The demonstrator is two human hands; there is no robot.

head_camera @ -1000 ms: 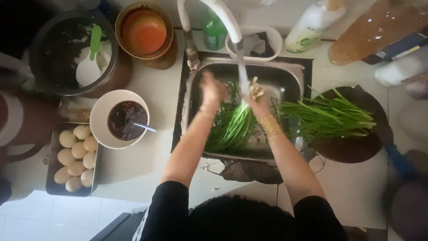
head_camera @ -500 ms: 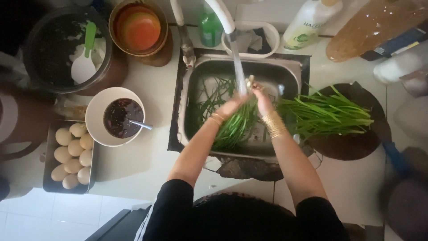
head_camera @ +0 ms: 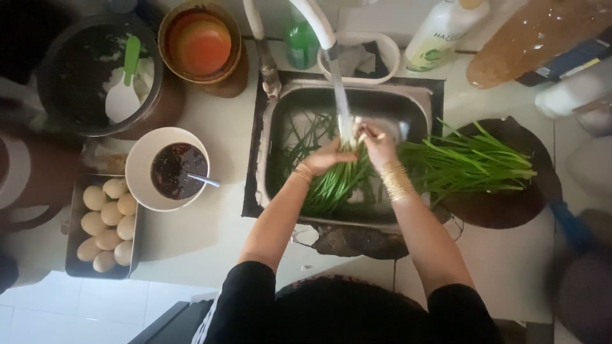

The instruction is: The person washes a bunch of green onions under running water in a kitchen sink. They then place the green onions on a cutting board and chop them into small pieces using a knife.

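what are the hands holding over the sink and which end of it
Both hands, left hand and right hand, hold a bunch of green chives near its pale root end, under the running tap water.

A second ago we had our left hand (head_camera: 331,156) lifted open above the sink (head_camera: 417,105), away from the bunch of green chives (head_camera: 335,181); now it has come down and closed over the stems. Our right hand (head_camera: 377,143) has shifted left, up against the other, so both hands now grip the bunch together. We have moved the pale stem ends directly beneath the stream of water (head_camera: 341,102), where earlier they sat lower and to the side.
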